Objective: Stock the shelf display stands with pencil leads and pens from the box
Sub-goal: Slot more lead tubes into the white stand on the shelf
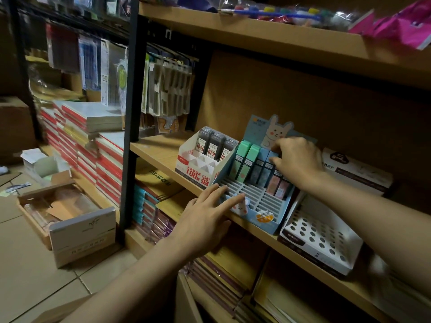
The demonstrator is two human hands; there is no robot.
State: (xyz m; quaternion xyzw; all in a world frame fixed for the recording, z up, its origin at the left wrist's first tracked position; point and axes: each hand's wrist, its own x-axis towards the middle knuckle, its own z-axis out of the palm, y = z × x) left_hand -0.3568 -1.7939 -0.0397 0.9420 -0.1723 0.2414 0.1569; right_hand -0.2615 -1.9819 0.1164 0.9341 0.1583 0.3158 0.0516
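A blue display stand (pixel 265 213) with a rabbit header card and a white slotted grid sits on the middle shelf. Green, blue and pink pencil lead cases (pixel 247 163) fill its back rows. My right hand (pixel 296 159) reaches over the back row, fingers curled around the top of a blue case there. My left hand (pixel 207 213) lies with straight fingers on the stand's front left corner. Left of it, a white and red stand (pixel 198 167) holds three grey lead tubes. A white pen stand (pixel 319 238) with round holes sits to the right.
An open cardboard box (pixel 63 213) lies on the tiled floor at the left, beside stacked red and white notebooks (pixel 88 141). A white carton (pixel 356 171) stands behind the pen stand. Packaged goods hang on hooks at the upper left; more notebooks fill the shelf below.
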